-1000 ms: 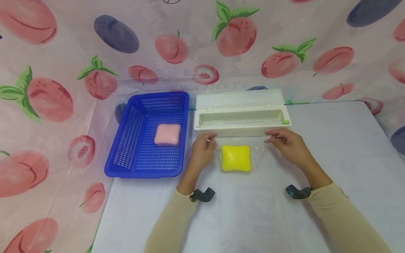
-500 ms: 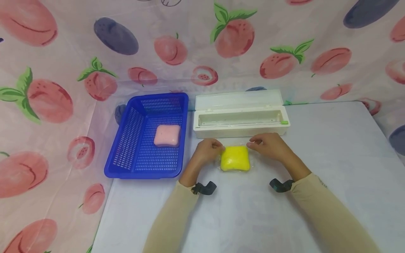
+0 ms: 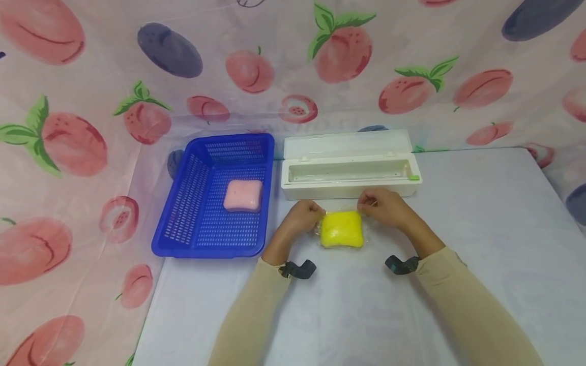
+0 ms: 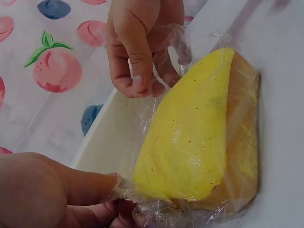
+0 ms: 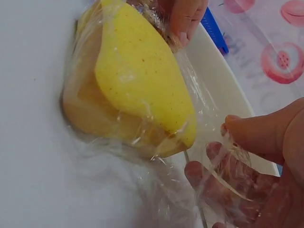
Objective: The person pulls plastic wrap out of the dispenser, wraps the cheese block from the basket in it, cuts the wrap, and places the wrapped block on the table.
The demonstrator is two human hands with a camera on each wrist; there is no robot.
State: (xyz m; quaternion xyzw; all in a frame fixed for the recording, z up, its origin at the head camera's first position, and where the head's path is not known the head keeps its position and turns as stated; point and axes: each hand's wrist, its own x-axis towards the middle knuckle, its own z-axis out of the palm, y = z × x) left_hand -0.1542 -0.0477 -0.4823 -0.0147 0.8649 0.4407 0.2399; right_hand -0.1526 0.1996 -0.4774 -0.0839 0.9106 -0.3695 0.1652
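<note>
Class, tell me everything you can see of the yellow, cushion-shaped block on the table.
The yellow, cushion-shaped block has rounded corners, tiny reddish specks and brownish-looking sides; its material is unclear. It lies broad face up on the white tabletop, in front of the open white plastic box. Clear, crinkled plastic film covers it, pinched by the left hand and right hand near its far corners.

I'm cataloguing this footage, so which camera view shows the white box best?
The head view: the white box is almost whole, lid raised, only the right hand overlapping its front. Both wrist views show just part of its pale wall beyond the yellow block.
</note>
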